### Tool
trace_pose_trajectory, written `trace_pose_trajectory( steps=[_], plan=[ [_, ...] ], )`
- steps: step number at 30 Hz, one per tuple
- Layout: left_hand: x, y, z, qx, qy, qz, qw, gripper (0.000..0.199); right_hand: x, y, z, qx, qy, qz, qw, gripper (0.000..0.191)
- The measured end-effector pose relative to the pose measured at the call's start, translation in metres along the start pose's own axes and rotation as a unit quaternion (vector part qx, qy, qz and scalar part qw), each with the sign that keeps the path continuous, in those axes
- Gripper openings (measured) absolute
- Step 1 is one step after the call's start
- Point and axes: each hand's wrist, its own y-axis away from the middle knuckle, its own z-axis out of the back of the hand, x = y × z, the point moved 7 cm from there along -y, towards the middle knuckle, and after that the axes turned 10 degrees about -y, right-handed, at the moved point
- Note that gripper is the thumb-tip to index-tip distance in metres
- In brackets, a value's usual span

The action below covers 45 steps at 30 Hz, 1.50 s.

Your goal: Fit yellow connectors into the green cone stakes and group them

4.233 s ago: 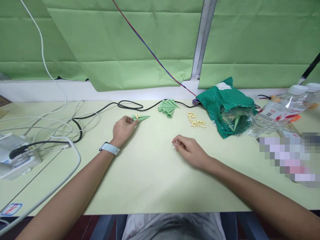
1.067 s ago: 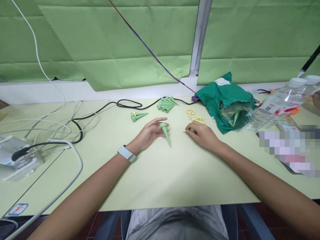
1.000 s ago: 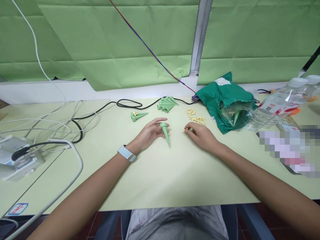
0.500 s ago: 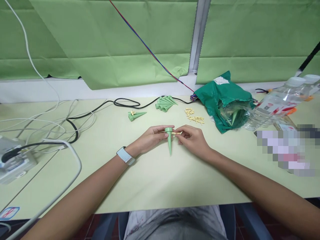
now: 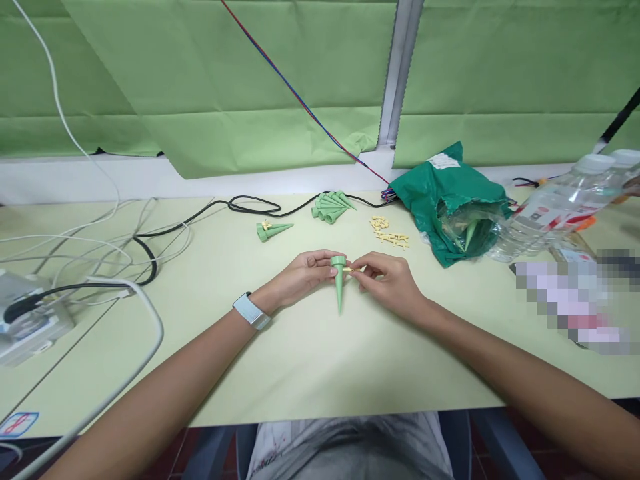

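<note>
My left hand (image 5: 315, 270) grips a green plant watering spike (image 5: 339, 287) near its capped top, with the point facing down toward me. A small yellow valve piece (image 5: 347, 269) sticks out from the right side of the spike. My right hand (image 5: 383, 280) pinches the outer end of that piece between thumb and fingertips. Beyond my hands lie a bundle of green spikes (image 5: 331, 208), one spike with a yellow piece on it (image 5: 273, 231), and loose yellow pieces (image 5: 393, 239).
A torn green plastic bag (image 5: 425, 193) with a spike inside stands at the back right. Clear water bottles (image 5: 555, 200) lean beside it, and part of another person's hand (image 5: 633, 187) shows there. Cables (image 5: 150, 260) and a power strip (image 5: 37, 320) occupy the left.
My right fingers have shifted slightly at the yellow valve piece, and the spike's tip has swung a little. Part of another person's hand has appeared at the right edge.
</note>
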Motion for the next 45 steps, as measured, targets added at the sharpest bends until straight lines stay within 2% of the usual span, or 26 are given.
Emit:
trace_pose_trajectory(
  steps=[8,12,20,26,30,31,33,36,38,40,42,45],
  plan=[
    [0.0,0.003,0.0,0.014,-0.033,0.019,0.999,0.038,0.012,0.003,-0.002,0.034,0.038,0.116,0.992,0.013],
    [0.001,0.004,-0.001,0.011,-0.046,0.028,0.998,0.039,0.017,0.005,-0.005,0.058,0.039,0.147,0.987,0.015],
    [0.002,0.007,-0.007,0.019,-0.03,0.041,0.999,0.034,0.026,0.011,-0.006,0.065,0.064,0.186,0.978,0.015],
    [0.003,0.008,-0.01,0.028,-0.016,0.073,0.997,0.031,0.029,0.022,-0.013,0.091,0.165,0.24,0.952,0.017],
    [0.004,0.008,-0.009,0.031,-0.026,0.083,0.996,0.038,0.03,0.023,-0.018,0.129,0.239,0.256,0.928,0.023],
    [0.003,0.008,-0.009,0.028,-0.028,0.074,0.996,0.039,0.029,0.021,-0.018,0.134,0.24,0.245,0.93,0.023],
    [0.0,0.007,-0.008,0.017,-0.029,0.045,0.998,0.038,0.026,0.014,-0.014,0.124,0.201,0.191,0.953,0.019],
    [-0.005,0.006,-0.004,-0.015,-0.034,0.002,0.999,0.037,0.008,0.005,-0.006,0.079,0.027,0.02,0.996,0.012],
    [-0.007,0.006,-0.001,-0.036,-0.043,-0.014,0.998,0.037,-0.009,0.005,-0.009,0.071,-0.123,-0.115,0.983,0.017],
    [-0.008,0.006,0.001,-0.047,-0.058,-0.025,0.997,0.037,-0.02,0.008,-0.017,0.075,-0.232,-0.207,0.948,0.025],
    [-0.008,0.006,0.001,-0.052,-0.072,-0.029,0.996,0.038,-0.025,0.01,-0.022,0.074,-0.28,-0.242,0.926,0.035],
    [-0.006,0.006,0.0,-0.055,-0.075,-0.018,0.996,0.038,-0.027,0.01,-0.024,0.072,-0.29,-0.258,0.919,0.041]
  ],
)
